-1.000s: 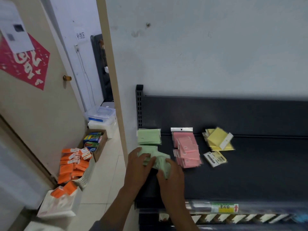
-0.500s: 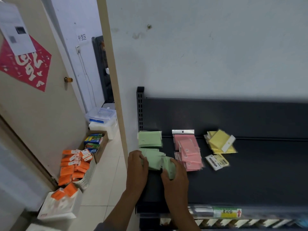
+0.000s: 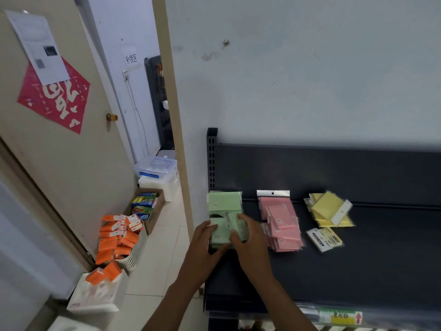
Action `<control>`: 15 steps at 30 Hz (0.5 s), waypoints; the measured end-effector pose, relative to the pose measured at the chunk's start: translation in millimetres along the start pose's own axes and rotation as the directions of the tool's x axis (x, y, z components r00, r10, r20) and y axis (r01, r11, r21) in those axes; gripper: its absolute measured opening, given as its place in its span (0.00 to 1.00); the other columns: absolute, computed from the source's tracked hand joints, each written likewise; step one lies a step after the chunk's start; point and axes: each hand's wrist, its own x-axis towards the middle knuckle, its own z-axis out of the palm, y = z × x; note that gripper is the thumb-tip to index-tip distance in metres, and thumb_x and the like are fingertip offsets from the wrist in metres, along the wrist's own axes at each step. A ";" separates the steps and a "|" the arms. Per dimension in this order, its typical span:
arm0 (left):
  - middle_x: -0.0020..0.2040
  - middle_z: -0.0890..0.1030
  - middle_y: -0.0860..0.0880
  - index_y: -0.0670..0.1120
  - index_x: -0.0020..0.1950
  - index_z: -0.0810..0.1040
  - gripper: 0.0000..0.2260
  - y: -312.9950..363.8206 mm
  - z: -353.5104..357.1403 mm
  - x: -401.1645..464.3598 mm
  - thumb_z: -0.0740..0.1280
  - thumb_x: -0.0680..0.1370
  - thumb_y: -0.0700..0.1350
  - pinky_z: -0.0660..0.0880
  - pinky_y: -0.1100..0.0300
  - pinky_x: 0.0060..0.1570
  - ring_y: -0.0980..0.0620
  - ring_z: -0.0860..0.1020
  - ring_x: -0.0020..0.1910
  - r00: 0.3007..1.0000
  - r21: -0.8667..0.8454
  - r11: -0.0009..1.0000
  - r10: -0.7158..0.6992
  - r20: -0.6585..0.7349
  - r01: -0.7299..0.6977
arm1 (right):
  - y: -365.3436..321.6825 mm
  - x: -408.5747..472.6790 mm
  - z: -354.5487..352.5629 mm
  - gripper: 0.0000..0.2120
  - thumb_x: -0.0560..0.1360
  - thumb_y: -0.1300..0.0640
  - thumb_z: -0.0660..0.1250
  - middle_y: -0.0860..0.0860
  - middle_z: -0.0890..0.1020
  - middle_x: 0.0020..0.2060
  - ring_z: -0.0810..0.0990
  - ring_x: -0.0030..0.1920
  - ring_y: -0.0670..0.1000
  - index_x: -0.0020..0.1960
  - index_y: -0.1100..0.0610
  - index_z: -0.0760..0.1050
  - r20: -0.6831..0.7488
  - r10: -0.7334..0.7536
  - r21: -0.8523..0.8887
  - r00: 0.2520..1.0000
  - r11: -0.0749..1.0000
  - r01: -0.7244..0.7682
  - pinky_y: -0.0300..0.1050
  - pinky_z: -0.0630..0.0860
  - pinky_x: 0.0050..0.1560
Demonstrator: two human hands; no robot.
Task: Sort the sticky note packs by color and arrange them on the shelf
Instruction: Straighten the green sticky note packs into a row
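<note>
On the dark shelf [image 3: 381, 259] the sticky note packs lie in three groups. A green stack [image 3: 224, 203] sits at the far left, and in front of it a second green pile [image 3: 220, 235] lies between my hands. My left hand [image 3: 202, 244] grips that pile's left edge. My right hand [image 3: 248, 237] holds its right side, fingers curled over the top packs. Pink packs [image 3: 280, 220] lie in the middle. Yellow packs [image 3: 330, 210] lie to the right, with a white-labelled yellow pack [image 3: 324, 238] in front of them.
A doorway opens left of the shelf. On the floor there stand a white basket of orange packs [image 3: 119, 240], a cardboard box of coloured items [image 3: 149, 206], clear plastic tubs [image 3: 157, 168] and a white box [image 3: 95, 295]. A price-label strip [image 3: 341, 316] runs along the shelf's front edge.
Both hands have pushed the front green pile back and to the left, closer to the rear green stack, squaring it up. The pink and yellow packs have not moved.
</note>
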 end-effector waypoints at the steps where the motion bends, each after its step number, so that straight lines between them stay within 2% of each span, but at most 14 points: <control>1: 0.72 0.64 0.57 0.49 0.72 0.69 0.27 0.3 -0.5 -0.3 0.72 0.76 0.55 0.62 0.77 0.65 0.73 0.63 0.68 1.000 0.009 1.000 0.012 0.006 -0.012 | 0.7 1.5 0.2 0.22 0.77 0.58 0.69 0.44 0.74 0.63 0.70 0.62 0.34 0.70 0.51 0.71 0.007 -0.014 -0.013 1.000 1.000 0.014 0.26 0.66 0.62; 3: 0.72 0.65 0.56 0.47 0.71 0.70 0.26 0.8 -0.4 1.3 0.72 0.76 0.52 0.59 0.82 0.61 0.78 0.61 0.66 1.000 0.021 0.999 0.025 -0.018 -0.025 | 1.9 4.0 1.4 0.22 0.76 0.58 0.69 0.44 0.74 0.62 0.71 0.63 0.38 0.69 0.51 0.72 0.025 -0.048 -0.043 0.999 0.998 0.049 0.37 0.69 0.66; 4: 0.71 0.65 0.55 0.47 0.71 0.71 0.25 1.5 -0.4 2.8 0.72 0.77 0.51 0.58 0.83 0.61 0.78 0.62 0.65 0.999 0.023 0.999 0.028 -0.028 -0.027 | 2.3 4.6 2.0 0.23 0.76 0.58 0.69 0.44 0.74 0.63 0.71 0.64 0.41 0.70 0.51 0.71 0.036 -0.064 -0.063 0.997 0.996 0.067 0.39 0.69 0.67; 5: 0.71 0.65 0.55 0.47 0.71 0.71 0.24 1.7 0.1 4.6 0.72 0.77 0.49 0.58 0.83 0.61 0.78 0.63 0.64 0.999 0.026 0.999 0.028 -0.033 -0.027 | 2.2 4.2 1.8 0.23 0.76 0.58 0.69 0.44 0.73 0.64 0.70 0.65 0.41 0.70 0.51 0.71 0.048 -0.076 -0.081 0.996 0.993 0.080 0.38 0.68 0.68; 7: 0.72 0.65 0.55 0.46 0.72 0.70 0.24 2.2 0.9 8.0 0.71 0.78 0.49 0.57 0.83 0.60 0.74 0.64 0.63 0.999 0.033 0.999 0.021 -0.025 -0.020 | 2.9 1.3 0.1 0.23 0.77 0.57 0.70 0.44 0.72 0.66 0.67 0.66 0.37 0.71 0.51 0.71 0.049 -0.098 -0.112 0.994 0.988 0.103 0.29 0.62 0.68; 9: 0.74 0.63 0.57 0.47 0.74 0.68 0.27 -1.4 2.0 11.2 0.72 0.77 0.51 0.56 0.83 0.62 0.67 0.64 0.67 1.000 0.034 0.999 0.000 0.009 -0.001 | 6.0 -2.7 -3.8 0.24 0.77 0.56 0.70 0.45 0.71 0.67 0.66 0.67 0.36 0.71 0.51 0.71 0.019 -0.115 -0.136 0.993 0.984 0.117 0.25 0.59 0.67; 11: 0.75 0.60 0.58 0.49 0.76 0.66 0.32 -7.0 3.1 13.8 0.74 0.76 0.53 0.54 0.82 0.64 0.65 0.62 0.70 0.998 0.056 0.998 -0.006 0.058 0.003 | 8.6 -8.3 -9.3 0.23 0.77 0.56 0.70 0.45 0.71 0.66 0.67 0.67 0.40 0.71 0.51 0.71 -0.028 -0.108 -0.162 0.994 0.982 0.102 0.31 0.62 0.70; 13: 0.74 0.60 0.59 0.49 0.76 0.66 0.32 -10.0 3.9 16.3 0.75 0.75 0.52 0.54 0.82 0.64 0.66 0.62 0.69 0.997 0.082 0.997 -0.005 0.072 -0.001 | 10.0 -14.2 -14.4 0.24 0.76 0.57 0.70 0.47 0.71 0.66 0.68 0.67 0.44 0.71 0.52 0.71 -0.075 -0.090 -0.197 0.993 0.978 0.074 0.40 0.66 0.71; 15: 0.73 0.61 0.59 0.48 0.74 0.67 0.29 -8.7 5.7 18.4 0.74 0.76 0.50 0.55 0.83 0.61 0.67 0.62 0.66 0.998 0.094 0.996 -0.004 0.059 -0.001 | 7.2 -23.6 -17.0 0.25 0.75 0.57 0.71 0.48 0.72 0.66 0.68 0.67 0.47 0.71 0.52 0.71 -0.117 -0.045 -0.229 0.992 0.973 0.017 0.41 0.66 0.70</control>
